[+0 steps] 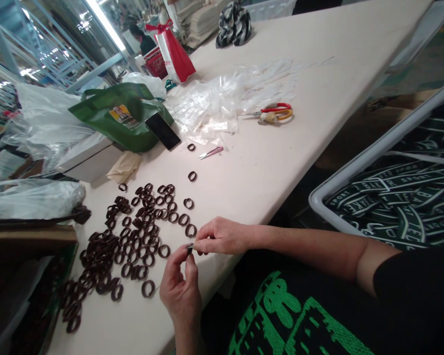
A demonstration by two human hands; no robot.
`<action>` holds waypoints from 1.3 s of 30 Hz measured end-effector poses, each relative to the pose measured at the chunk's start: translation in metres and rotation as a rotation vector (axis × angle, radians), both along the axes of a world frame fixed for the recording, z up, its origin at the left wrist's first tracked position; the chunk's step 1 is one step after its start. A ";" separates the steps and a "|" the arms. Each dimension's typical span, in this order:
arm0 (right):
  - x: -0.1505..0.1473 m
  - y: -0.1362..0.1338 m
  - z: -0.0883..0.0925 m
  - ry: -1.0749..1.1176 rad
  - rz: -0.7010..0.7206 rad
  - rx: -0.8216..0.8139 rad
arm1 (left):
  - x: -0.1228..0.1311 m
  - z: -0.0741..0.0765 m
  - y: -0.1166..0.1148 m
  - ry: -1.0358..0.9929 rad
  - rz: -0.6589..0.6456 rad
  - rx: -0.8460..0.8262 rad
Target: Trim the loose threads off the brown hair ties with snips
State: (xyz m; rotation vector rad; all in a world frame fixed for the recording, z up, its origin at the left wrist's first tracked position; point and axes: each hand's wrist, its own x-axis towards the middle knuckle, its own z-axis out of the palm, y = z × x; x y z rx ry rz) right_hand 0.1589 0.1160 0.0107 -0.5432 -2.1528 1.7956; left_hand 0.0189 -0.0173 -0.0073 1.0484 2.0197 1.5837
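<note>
Brown rings (100, 250) crowd the surface (233, 182) as my left hand (181, 288) and right hand (224, 236) pinch a small dark piece (189, 249).

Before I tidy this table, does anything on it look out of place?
A brown ring near the pink snips looks strayed, lying apart from the main scatter of rings. The clear plastic beyond lies in a loose, crumpled heap. Nothing looks clearly damaged.

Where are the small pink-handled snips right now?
In the head view, the snips lie on the table just above centre, right of a lone brown ring and below the clear plastic.
</note>
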 end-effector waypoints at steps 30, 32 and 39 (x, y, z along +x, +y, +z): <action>0.001 -0.004 -0.008 0.208 -0.068 -0.248 | 0.003 0.005 0.010 -0.881 0.041 0.046; 0.001 -0.006 -0.010 0.205 -0.086 -0.238 | 0.005 0.004 0.011 -0.880 0.025 0.064; -0.009 -0.016 -0.025 0.168 -0.144 -0.509 | 0.001 -0.018 0.005 -0.869 -0.005 -0.101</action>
